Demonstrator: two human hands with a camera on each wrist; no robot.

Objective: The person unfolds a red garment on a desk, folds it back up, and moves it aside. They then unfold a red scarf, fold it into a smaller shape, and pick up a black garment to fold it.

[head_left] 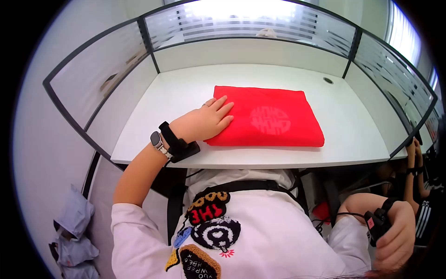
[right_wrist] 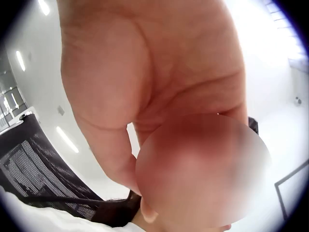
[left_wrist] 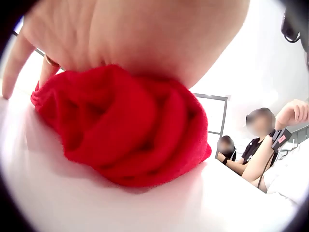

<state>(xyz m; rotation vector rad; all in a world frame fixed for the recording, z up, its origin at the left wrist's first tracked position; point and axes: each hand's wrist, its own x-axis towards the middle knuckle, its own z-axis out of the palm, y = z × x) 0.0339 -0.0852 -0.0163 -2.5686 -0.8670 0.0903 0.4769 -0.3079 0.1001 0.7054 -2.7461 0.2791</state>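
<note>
A red folded cloth (head_left: 274, 104) with a pale round emblem lies on the white desk. My left hand (head_left: 202, 123) rests flat on its left edge, fingers spread towards the emblem, a ring on one finger. In the left wrist view the palm (left_wrist: 140, 34) lies over the rolled layers at the cloth's end (left_wrist: 130, 130). My right hand (head_left: 395, 232) is raised off the desk at the lower right, bent back towards my body. In the right wrist view its fingers (right_wrist: 108, 150) bend loosely close to my head, partly covered by a blurred patch, with no object in them.
Low partitions (head_left: 251, 50) with dark frames border the desk (head_left: 186, 86) on three sides. A cable hole (head_left: 328, 80) is at its back right. Grey-blue bags (head_left: 76, 214) stand on the left. Other people sit on the right. A mesh chair back (right_wrist: 36, 162) is behind me.
</note>
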